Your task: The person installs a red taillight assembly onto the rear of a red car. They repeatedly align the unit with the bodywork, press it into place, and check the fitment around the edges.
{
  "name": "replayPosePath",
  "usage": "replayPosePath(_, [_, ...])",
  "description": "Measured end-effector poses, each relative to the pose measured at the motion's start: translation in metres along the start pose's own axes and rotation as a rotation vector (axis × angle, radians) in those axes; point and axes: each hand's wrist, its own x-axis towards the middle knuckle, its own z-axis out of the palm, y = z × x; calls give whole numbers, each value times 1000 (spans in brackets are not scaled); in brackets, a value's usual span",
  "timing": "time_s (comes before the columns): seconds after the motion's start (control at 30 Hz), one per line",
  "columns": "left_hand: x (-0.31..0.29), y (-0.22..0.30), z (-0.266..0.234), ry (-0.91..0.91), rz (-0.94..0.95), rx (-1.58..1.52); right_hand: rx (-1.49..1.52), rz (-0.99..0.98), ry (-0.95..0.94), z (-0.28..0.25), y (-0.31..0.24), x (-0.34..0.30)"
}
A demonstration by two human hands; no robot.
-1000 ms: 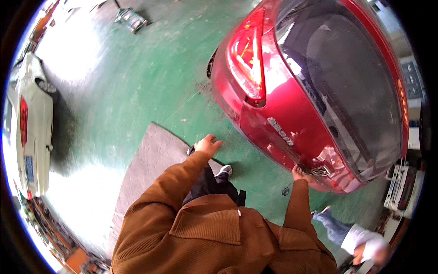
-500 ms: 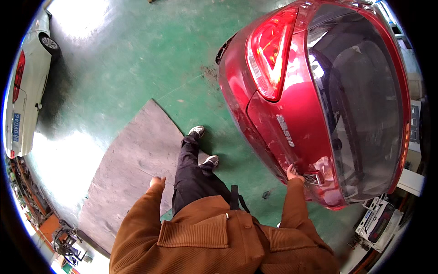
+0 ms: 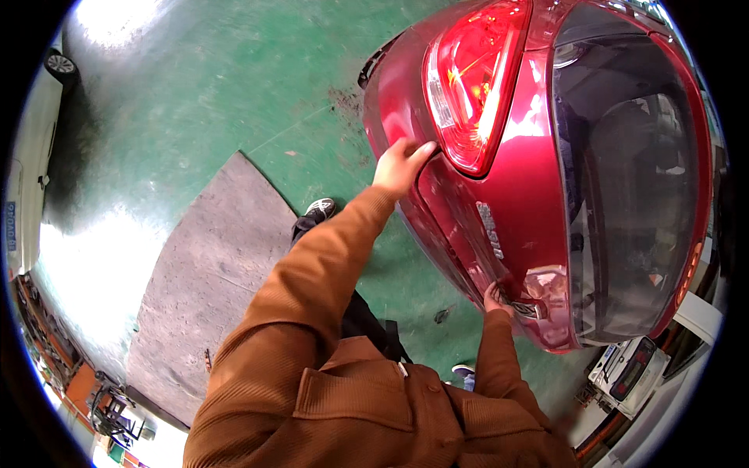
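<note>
The rear of a dark red car fills the right side, with its trunk lid (image 3: pixel 511 226) in front of me. Reaching across, my left hand (image 3: pixel 402 165) rests on the bodywork just below the lit red tail light (image 3: pixel 472 86). Its thumb is stretched out and the other fingers are partly hidden. Lower down, my right hand (image 3: pixel 497 299) touches the lid's edge beside the chrome emblem (image 3: pixel 524 309); its fingers look extended, though their tips are hard to make out. The lid appears closed. Above it sits the dark rear window (image 3: pixel 636 187).
A grey mat (image 3: pixel 211 265) lies on the green floor (image 3: pixel 234 86) to my left. A white car (image 3: pixel 31 171) stands at the far left. Clutter and a dark metal frame (image 3: pixel 113 409) are at lower left. Another white vehicle (image 3: pixel 628 374) shows at lower right.
My left hand has risen from beside my body to the red car below its tail light. My right hand stays by the emblem, shifted slightly. My view has moved closer to the car.
</note>
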Motion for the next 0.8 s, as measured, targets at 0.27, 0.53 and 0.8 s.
replayPosePath(0.27, [52, 49, 31, 18, -151, -111, 63, -22, 43, -7, -6, 20])
replayPosePath(0.53, [57, 37, 35, 0, -192, -121, 80, -58, 61, -8, -1, 18])
replayPosePath(0.8, [57, 26, 46, 55, -205, -201, 68, -64, 71, -16, -10, 33])
